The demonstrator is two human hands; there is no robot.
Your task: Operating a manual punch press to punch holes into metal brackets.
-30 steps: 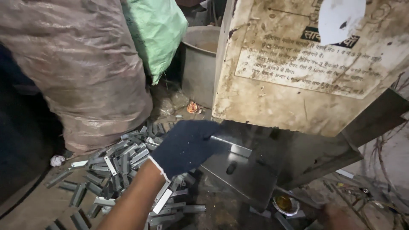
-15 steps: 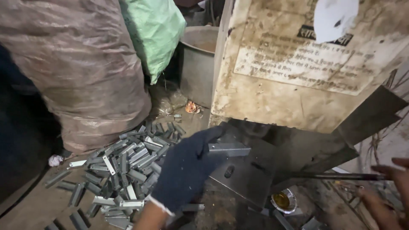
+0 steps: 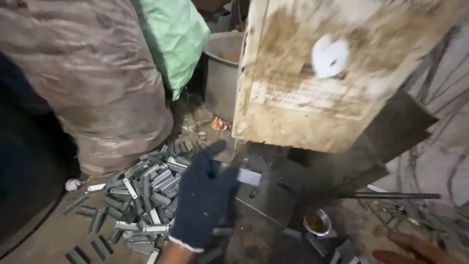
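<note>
One metal strip (image 3: 248, 176) sits pinched in the gloved left hand (image 3: 205, 198), now swung to the press plate (image 3: 273, 195). Pile (image 3: 141, 195) at nine o'clock; bare right hand (image 3: 415, 249) looks loose, holding nothing.

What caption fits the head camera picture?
Gloved left hand holds a metal strip beneath a grimy machine, beside a strip pile.

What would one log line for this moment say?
left hand: gloved, holding small metal piece | right hand: bare, low right | pile of metal pieces: on floor
</note>
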